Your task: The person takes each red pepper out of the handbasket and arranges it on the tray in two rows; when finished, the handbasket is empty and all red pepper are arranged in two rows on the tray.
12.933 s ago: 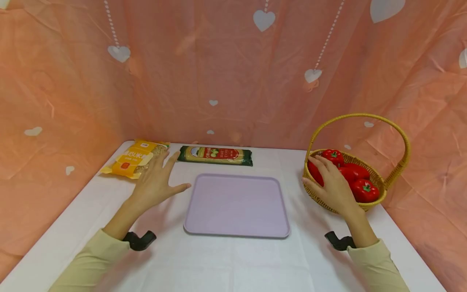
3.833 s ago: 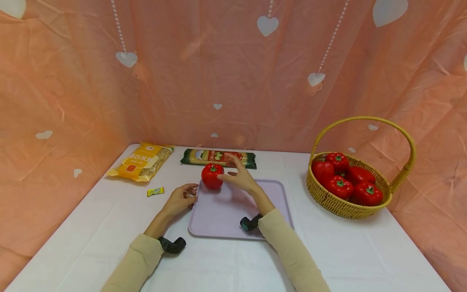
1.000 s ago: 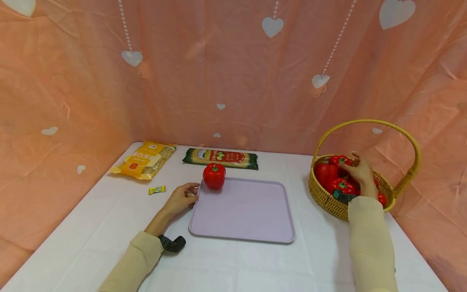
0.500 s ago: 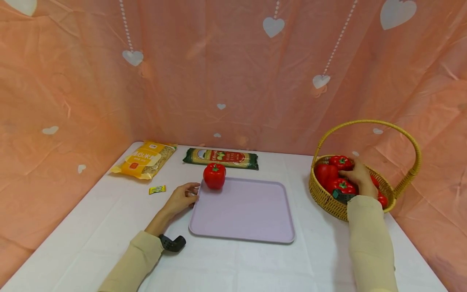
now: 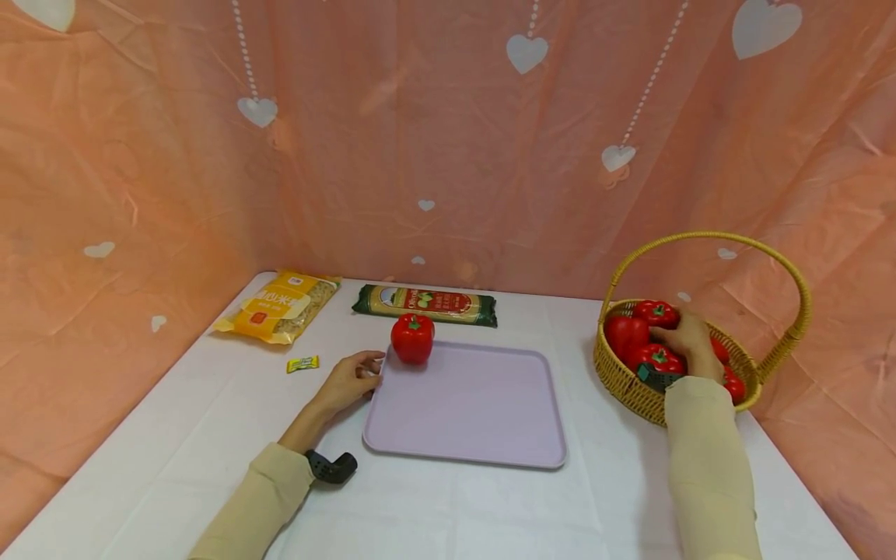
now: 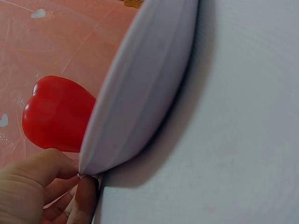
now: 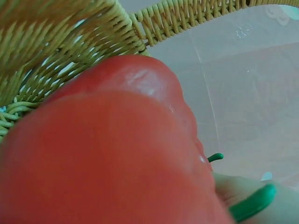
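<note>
My left hand (image 5: pixel 348 383) is at the left rim of the lilac tray (image 5: pixel 465 404); the left wrist view shows thumb and finger pinching the tray's corner. A red bell pepper (image 5: pixel 412 339) stands upright at the tray's far left corner. Inside the wicker basket (image 5: pixel 633 395), my right hand (image 5: pixel 689 341) grips a red bell pepper (image 5: pixel 656 313) near the back, its thumb in front and the other fingers mostly hidden. Several more red peppers lie around it. In the right wrist view, a near pepper (image 7: pixel 112 158) covers most of the hand.
A yellow grain packet (image 5: pixel 280 306) lies at the back left, with a small yellow-wrapped sweet (image 5: pixel 302 364) nearer. Behind the tray is a green-and-red pasta packet (image 5: pixel 425 304). The basket's tall handle (image 5: pixel 707 235) arches over the right hand. A pink curtain hangs behind.
The right hand first set a pepper on the tray, then returned to the basket and lowered its fingers among the peppers. The left hand came to the tray's rim. The sweet has appeared.
</note>
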A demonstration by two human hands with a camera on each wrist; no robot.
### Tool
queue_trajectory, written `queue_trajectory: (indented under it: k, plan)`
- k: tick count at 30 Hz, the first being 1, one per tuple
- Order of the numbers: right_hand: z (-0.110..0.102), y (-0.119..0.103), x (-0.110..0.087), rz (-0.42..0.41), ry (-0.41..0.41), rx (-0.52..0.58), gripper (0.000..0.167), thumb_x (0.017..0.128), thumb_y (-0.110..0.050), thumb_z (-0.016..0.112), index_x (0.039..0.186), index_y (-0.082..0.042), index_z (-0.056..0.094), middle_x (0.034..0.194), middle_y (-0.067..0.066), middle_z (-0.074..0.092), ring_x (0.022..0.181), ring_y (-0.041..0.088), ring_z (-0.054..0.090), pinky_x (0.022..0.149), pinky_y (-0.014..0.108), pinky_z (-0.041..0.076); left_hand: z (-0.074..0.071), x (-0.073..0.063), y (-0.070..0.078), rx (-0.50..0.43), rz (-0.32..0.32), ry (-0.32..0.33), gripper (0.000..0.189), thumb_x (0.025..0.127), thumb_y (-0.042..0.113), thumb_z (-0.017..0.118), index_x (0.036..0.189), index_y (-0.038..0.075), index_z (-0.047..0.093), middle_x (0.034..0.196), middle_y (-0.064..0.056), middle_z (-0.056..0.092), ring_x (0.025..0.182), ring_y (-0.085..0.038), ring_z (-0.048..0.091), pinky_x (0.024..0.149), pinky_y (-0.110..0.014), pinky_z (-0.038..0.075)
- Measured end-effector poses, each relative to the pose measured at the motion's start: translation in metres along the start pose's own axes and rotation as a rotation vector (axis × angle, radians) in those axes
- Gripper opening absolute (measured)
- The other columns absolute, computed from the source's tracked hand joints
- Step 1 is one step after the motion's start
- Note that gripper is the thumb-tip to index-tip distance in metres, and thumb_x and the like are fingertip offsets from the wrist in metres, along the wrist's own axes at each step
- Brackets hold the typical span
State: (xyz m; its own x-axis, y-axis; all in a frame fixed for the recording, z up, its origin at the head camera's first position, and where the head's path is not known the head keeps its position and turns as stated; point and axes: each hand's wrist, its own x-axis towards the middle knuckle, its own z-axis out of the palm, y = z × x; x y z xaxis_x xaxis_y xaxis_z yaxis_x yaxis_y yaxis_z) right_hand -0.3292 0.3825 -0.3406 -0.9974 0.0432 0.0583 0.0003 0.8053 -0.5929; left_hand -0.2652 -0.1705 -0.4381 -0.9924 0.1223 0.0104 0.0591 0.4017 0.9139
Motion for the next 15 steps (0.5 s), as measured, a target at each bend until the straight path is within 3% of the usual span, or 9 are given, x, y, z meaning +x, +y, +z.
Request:
queue_trajectory:
  k: [15]
  plan:
    - [-0.0099, -0.0074, -0.0069, 0.027, 0.062, 0.129, 0.082, 0.091, -0.045, 0.052, 0.137, 0.016, 0.021, 0.132, 0.038, 0.033, 0.116, 0.050, 0.035, 0.097, 0.063, 0.030, -0.0007, 0.0008, 0.0007, -0.011, -0.002, 0.001, 0.046, 0.084, -0.001, 0.059, 0.129, -0.002, 0.049, 0.104, -0.016, 0.056, 0.071, -0.016, 0.052, 0.061, -0.026, 0.051]
